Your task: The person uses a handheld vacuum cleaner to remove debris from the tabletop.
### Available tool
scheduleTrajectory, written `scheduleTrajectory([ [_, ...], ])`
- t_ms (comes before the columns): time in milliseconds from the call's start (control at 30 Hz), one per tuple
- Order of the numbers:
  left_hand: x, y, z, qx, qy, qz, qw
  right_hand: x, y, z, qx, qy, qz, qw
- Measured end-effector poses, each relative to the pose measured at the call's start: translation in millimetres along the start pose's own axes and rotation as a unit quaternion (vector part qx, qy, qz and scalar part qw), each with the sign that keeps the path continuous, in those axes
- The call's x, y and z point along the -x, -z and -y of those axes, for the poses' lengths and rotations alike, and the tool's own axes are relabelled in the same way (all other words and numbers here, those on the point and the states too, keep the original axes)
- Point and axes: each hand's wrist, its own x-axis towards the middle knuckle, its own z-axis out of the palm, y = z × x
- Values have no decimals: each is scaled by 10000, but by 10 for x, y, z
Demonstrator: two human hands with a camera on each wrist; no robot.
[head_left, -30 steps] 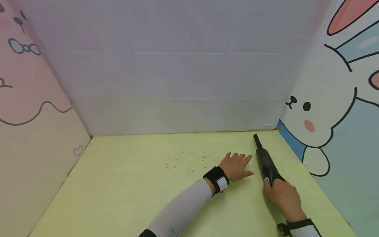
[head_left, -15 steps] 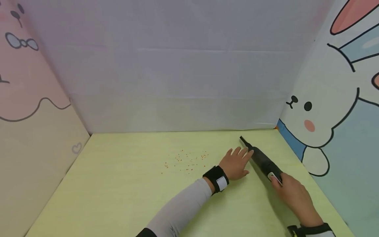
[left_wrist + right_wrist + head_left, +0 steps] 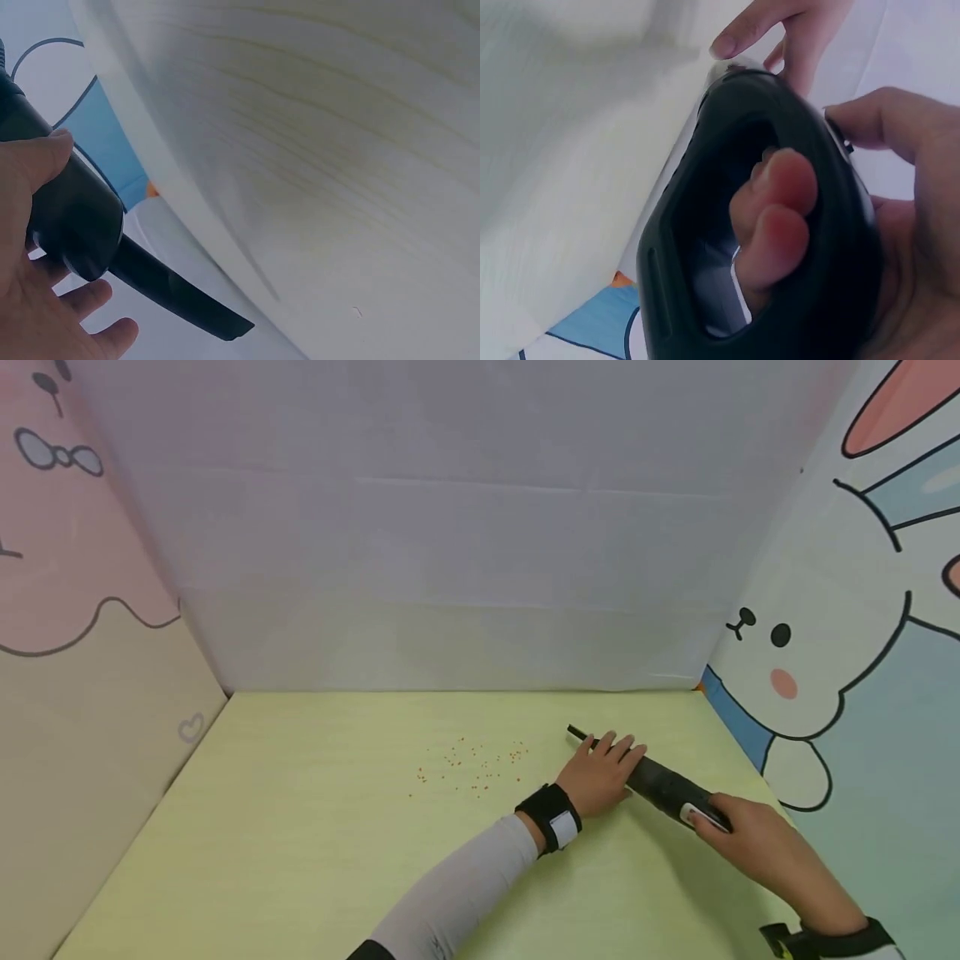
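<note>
In the head view a black handheld vacuum cleaner (image 3: 667,789) slants above the table, its slim nozzle tip (image 3: 575,732) pointing up and left. My right hand (image 3: 772,852) grips its loop handle (image 3: 832,285); the right wrist view shows fingers curled through the opening and the thumb along the outer side. At the front part of the body is my left hand (image 3: 596,777). Its thumb (image 3: 52,157) lies against the casing in the left wrist view, while the other fingers reach loosely past the far side, fairly straight and spread. Small orange-red crumbs (image 3: 518,779) lie scattered left of the nozzle.
The pale yellow table (image 3: 300,843) is bounded by a plain whitish back wall (image 3: 465,568). A wall with a cartoon rabbit (image 3: 825,652) rises close by my right hand. Another printed wall (image 3: 112,735) stands on the left.
The vacuum cleaner's nozzle has swung left, and my right hand has shifted to the right with the handle. The vacuum's front has come up to my left hand, which stays about where it was.
</note>
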Motion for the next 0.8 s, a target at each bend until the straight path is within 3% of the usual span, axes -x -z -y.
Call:
scheduleTrajectory([
  [267, 30, -16, -46, 83, -75, -244, 9996, 76, 37, -78, 220, 573, -30, 9981],
  [533, 76, 44, -120, 79, -42, -250, 9996, 109, 88, -150, 455, 962, 99, 9943],
  [800, 92, -105, -206, -42, 217, -289, 9993, 104, 61, -138, 743, 1169, 228, 9901],
])
